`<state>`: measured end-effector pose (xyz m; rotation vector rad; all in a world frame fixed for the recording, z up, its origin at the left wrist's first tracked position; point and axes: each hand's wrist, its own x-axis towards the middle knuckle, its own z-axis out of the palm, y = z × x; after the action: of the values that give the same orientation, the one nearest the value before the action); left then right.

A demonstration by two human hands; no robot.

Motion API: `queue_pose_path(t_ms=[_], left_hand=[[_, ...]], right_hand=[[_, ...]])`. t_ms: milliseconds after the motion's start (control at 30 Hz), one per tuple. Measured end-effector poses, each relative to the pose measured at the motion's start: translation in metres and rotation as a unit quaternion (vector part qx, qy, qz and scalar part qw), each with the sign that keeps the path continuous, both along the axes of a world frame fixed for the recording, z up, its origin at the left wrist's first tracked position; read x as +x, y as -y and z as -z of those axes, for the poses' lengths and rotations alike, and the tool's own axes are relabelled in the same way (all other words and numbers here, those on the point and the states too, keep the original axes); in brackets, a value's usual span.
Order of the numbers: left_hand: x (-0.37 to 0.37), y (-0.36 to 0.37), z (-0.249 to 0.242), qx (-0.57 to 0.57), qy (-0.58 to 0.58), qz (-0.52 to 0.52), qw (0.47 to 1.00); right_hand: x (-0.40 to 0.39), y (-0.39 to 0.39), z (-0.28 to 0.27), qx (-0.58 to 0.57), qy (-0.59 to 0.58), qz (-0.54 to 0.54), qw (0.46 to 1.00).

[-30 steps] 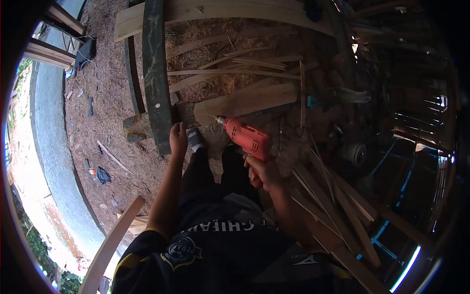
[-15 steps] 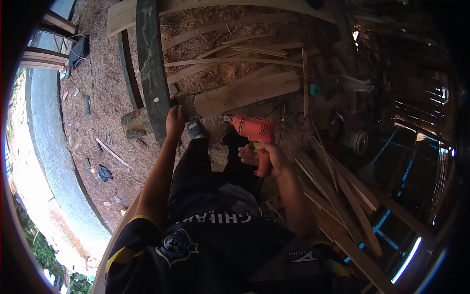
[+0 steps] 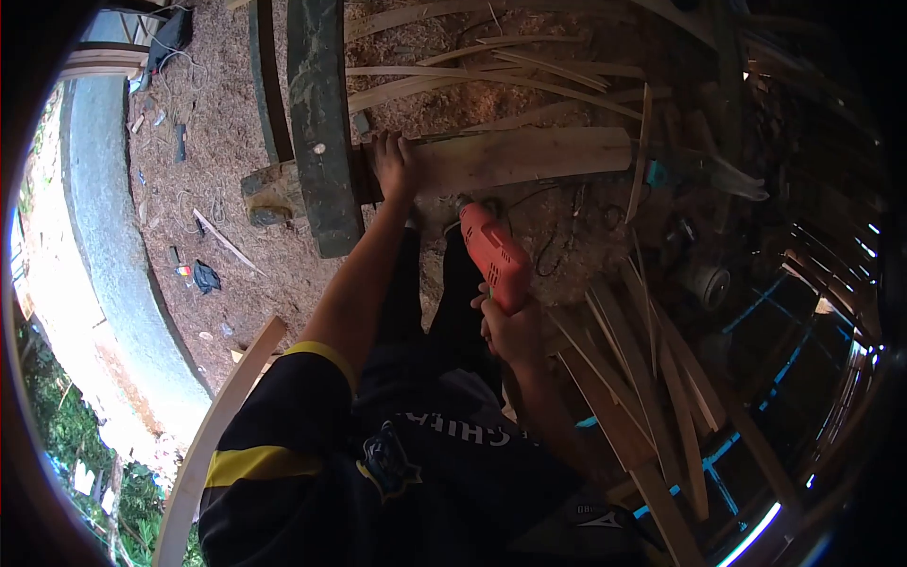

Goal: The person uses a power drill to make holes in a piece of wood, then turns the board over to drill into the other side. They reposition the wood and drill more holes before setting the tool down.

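Note:
My left hand (image 3: 395,168) lies over the left end of a pale wooden plank (image 3: 529,159), fingers stretched out and slightly apart. Just left of that hand, a dark, weathered beam (image 3: 321,113) crosses the timber beneath the plank. In my right hand (image 3: 511,329) is a red power drill (image 3: 493,253), with my fingers wrapped around its handle. The drill's nose points up and left, close to the plank's near edge. I cannot make out whether a bit is fitted or whether it touches the wood.
Thin wooden strips (image 3: 510,76) lie on the shavings-covered ground beyond the plank. Several loose boards (image 3: 652,378) are piled to my right. A curved board (image 3: 213,444) stands by my left side. A concrete edge (image 3: 113,217) runs along the left.
My left hand has moved from beside the dark beam onto the plank's end. The drill has turned, its nose now nearer the plank, and my right fingers have closed around the handle.

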<state>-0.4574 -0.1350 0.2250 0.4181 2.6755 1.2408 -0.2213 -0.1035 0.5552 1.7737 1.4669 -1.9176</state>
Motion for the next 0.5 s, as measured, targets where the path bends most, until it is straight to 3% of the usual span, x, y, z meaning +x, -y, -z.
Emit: queue_pose_path(t_ms=[67, 167, 233, 433, 500], left_hand=[[0.012, -0.007, 0.016, -0.03, -0.038, -0.034, 0.998], [0.009, -0.005, 0.008, -0.033, 0.03, -0.001, 0.999], [0.01, -0.005, 0.011, -0.044, 0.047, 0.01, 0.998], [0.01, -0.007, 0.01, -0.058, 0.048, 0.015, 0.997], [0.009, -0.007, 0.009, -0.046, 0.046, 0.014, 0.998]], right_hand=[[0.002, 0.002, 0.011, -0.003, 0.002, 0.009, 1.0], [0.006, 0.005, 0.022, -0.036, 0.045, -0.009, 0.998], [0.008, 0.013, 0.032, 0.05, 0.041, -0.062, 0.996], [-0.01, 0.003, 0.033, 0.019, 0.035, 0.02, 0.999], [-0.005, 0.001, 0.04, 0.039, 0.025, -0.003, 0.999]])
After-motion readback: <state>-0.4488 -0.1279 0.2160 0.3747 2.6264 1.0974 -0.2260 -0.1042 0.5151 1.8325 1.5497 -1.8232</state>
